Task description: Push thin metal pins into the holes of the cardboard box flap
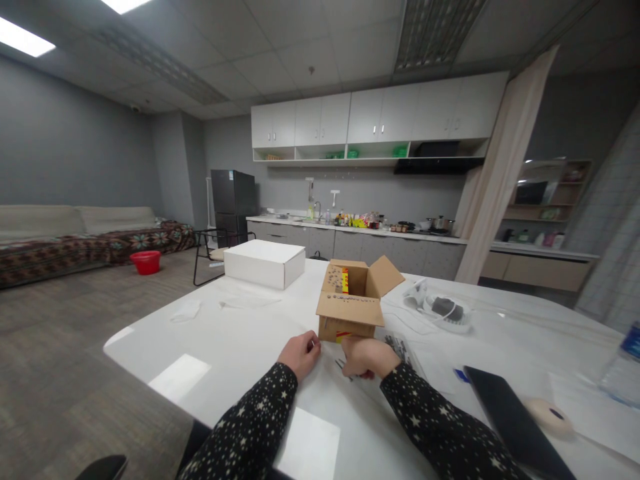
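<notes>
Matt brown cardboard box; glossy white table; matt white carton.

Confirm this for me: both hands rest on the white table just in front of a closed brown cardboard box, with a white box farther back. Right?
Not quite. The head view shows the brown cardboard box open, flaps up. Left hand, right hand, white table and white box are as stated.

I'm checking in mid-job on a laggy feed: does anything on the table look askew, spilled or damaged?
Nothing looks spilled or broken. The small cardboard box stands upright with its flaps open, right in front of the left hand and right hand. Small dark items lie loose beside the right hand; they are too blurred to identify.
</notes>
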A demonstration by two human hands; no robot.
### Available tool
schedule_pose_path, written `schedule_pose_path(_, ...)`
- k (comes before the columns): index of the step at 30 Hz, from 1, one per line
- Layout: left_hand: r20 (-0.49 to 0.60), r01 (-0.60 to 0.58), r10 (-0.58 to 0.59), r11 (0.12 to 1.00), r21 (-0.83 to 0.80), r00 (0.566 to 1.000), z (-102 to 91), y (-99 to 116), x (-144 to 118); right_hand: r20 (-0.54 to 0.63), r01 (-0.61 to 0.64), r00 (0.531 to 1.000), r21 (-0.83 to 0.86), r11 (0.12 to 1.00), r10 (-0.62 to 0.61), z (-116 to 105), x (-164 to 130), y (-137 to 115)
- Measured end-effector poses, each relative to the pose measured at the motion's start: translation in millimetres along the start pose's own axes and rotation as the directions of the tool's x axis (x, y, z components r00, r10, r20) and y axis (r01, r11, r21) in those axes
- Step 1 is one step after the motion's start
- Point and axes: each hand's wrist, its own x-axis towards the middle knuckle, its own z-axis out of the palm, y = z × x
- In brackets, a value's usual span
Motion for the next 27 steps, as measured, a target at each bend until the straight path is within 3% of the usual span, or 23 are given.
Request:
schedule_pose_path(9,0.001,0.01,-0.01,1.0,-0.011,1.0,-1.4,6,1,-0.071,-0.027,0.997,0.139,0.99,0.037,-14,-10,10)
schedule_pose_path(15,0.004,0.015,-0.015,1.0,-0.015,1.0,-1.7,10,1,-0.255,0.096,0.962,-0.005,0.995,-0.094,-25,-19,13)
schedule_pose_path(22,0.002,-0.006,0.006,1.0,-0.019,1.0,1.0,6,3,-0.265,0.169,0.951,0.005,0.986,-0.162,-30,-31,14)
schedule_pose_path(27,0.002,-0.016,0.016,0.999,-0.033,1.0,0.6,7,3,-0.235,0.243,0.941,-0.025,0.97,-0.242,-37,-47,1)
